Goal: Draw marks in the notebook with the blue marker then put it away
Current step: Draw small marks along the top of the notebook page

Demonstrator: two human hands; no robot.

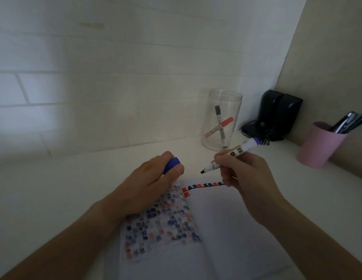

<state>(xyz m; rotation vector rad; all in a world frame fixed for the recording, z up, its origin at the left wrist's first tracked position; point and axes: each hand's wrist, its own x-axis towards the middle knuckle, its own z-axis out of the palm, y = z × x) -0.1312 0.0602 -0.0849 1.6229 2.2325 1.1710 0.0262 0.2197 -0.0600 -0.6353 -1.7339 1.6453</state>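
An open notebook (232, 229) lies on the white counter in front of me. Its left page is full of small blue, red and black marks, and a short row of marks runs along the top of the right page. My right hand (244, 178) holds the uncapped blue marker (234, 153) above the notebook's top edge, tip pointing left and down, off the paper. My left hand (153, 178) is closed around the marker's blue cap (172, 164), just left of the tip.
A clear plastic jar (221, 120) with a red marker and a black marker stands behind the notebook. Right of it are a black device (279, 114) with cables and a pink cup (319, 145) of pens. A tiled wall runs behind.
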